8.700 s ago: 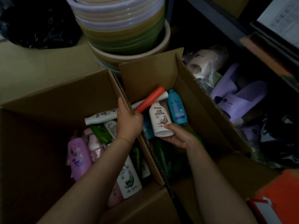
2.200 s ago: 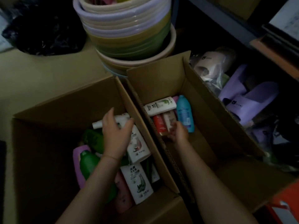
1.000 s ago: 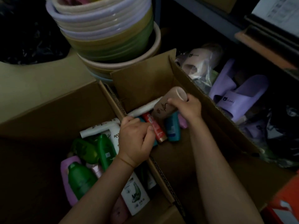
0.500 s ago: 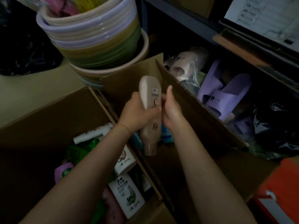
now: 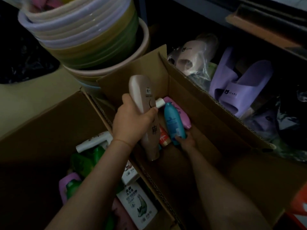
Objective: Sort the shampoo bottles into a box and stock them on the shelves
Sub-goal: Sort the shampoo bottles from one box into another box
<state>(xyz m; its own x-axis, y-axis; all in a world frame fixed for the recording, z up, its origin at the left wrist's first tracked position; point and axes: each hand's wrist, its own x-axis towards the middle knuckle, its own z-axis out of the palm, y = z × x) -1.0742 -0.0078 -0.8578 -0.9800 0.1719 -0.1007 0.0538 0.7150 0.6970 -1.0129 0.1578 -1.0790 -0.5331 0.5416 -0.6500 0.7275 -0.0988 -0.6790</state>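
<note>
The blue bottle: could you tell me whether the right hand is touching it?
Touching: in the head view, the right hand has fingers at the base of the blue bottle.

The near half of my right box (image 5: 207,113) is bare floor, open from above. Its far end is blocked by a blue bottle (image 5: 173,123), a pink one (image 5: 180,112) and a red one (image 5: 163,136). The left box (image 5: 54,123) is crowded with bottles. Stacked basins (image 5: 93,39) crowd both far walls.
</note>
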